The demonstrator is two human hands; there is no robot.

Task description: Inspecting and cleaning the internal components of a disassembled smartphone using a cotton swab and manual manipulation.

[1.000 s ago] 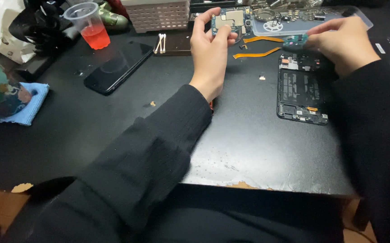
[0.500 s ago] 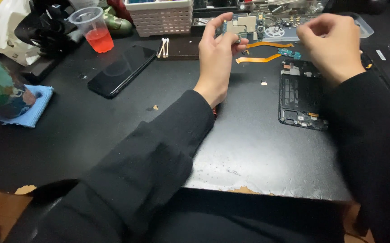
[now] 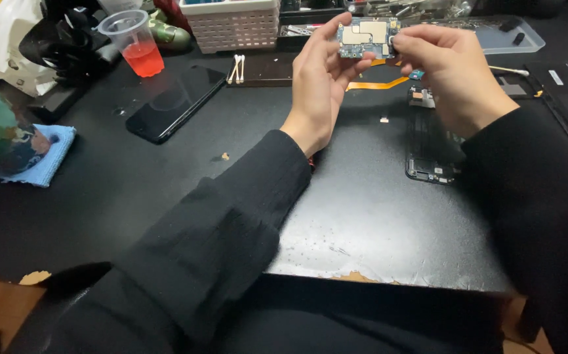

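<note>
We had the small circuit board (image 3: 366, 38) lifted clear of the surface (image 3: 336, 216), up at the top centre of the frame, and both grips were on it: the left hand (image 3: 320, 78) pinched its left edge between thumb and fingers, the right hand (image 3: 451, 69) closed on its right edge. So the board was out of the phone and in the air. Just below it an orange flex cable (image 3: 379, 83) lay loose on the surface, and to the right of centre sat the opened black phone frame (image 3: 431, 147), partly hidden behind the right hand. We judged the strip-down well under way: board out, frame bare, and whatever comes of fitting or closing up not yet done.

Further out, toward the upper left, a clear plastic cup (image 3: 133, 42) stood upright with red liquid in its lower part. Beside it a white slotted basket (image 3: 231, 25) ran off the top edge; we could not see inside it. At the upper right a shallow clear tray (image 3: 494, 36) held some small dark bits. A separate dark phone (image 3: 176, 103) lay flat left of centre, cotton swabs (image 3: 238, 67) just beyond it, and a blue cloth (image 3: 38, 154) at far left.
</note>
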